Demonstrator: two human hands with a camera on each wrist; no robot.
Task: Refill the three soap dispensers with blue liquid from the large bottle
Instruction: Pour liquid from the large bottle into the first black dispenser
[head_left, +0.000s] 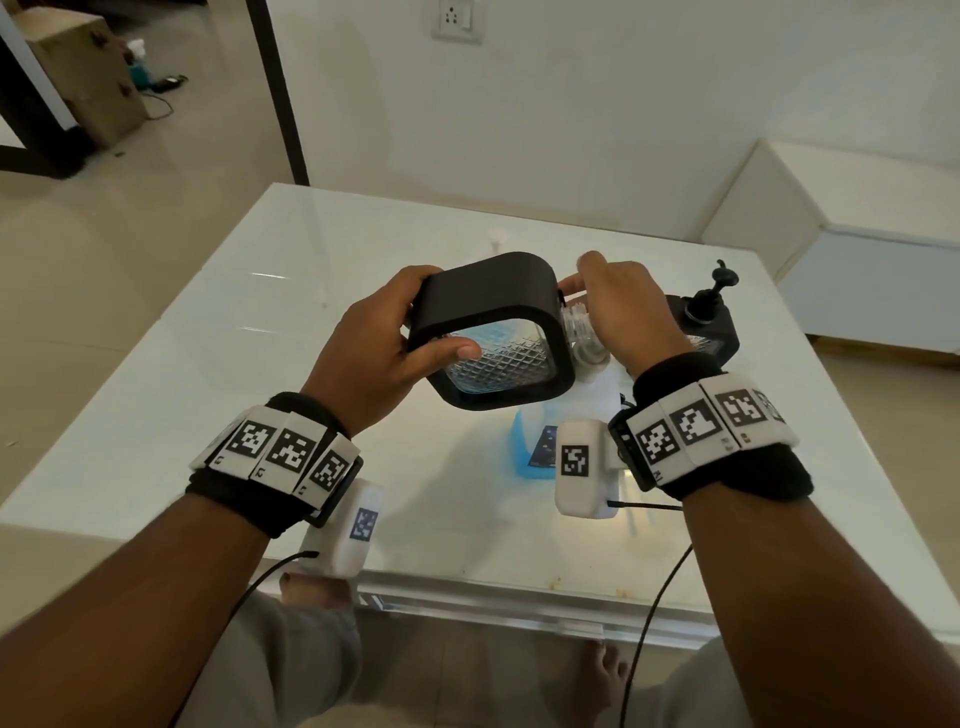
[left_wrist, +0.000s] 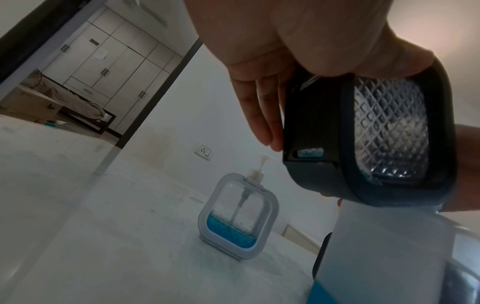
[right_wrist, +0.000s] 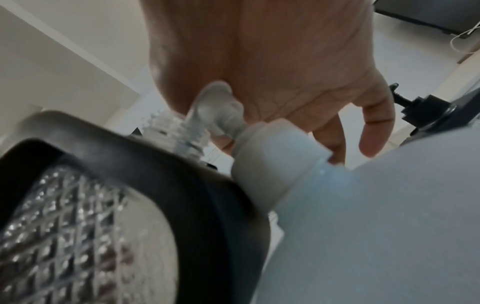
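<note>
My left hand (head_left: 382, 338) gripped the black-framed dispenser (head_left: 493, 327), tipped sideways above the glass table (head_left: 208, 322), thumb across its diamond-patterned face. My right hand (head_left: 626, 312) curled round the pump (right_wrist: 218, 111) at its threaded neck. The large bottle (head_left: 540, 441) stood directly below. A white dispenser (left_wrist: 239, 216) sat behind, a second black dispenser (head_left: 701, 322) far right.

In your left hand (head_left: 384, 338) you hold a dispenser (head_left: 493, 332) with a matt black plastic frame around a clear, glossy panel cut in a rough diamond pattern. Beside that grip, your right hand (head_left: 623, 312) closes on a translucent ribbed plastic pump (head_left: 582, 332). Below both grips, the large bottle (right_wrist: 376, 226) looks like smooth, milky plastic, and the table (head_left: 208, 389) is glossy, reflective white.
</note>
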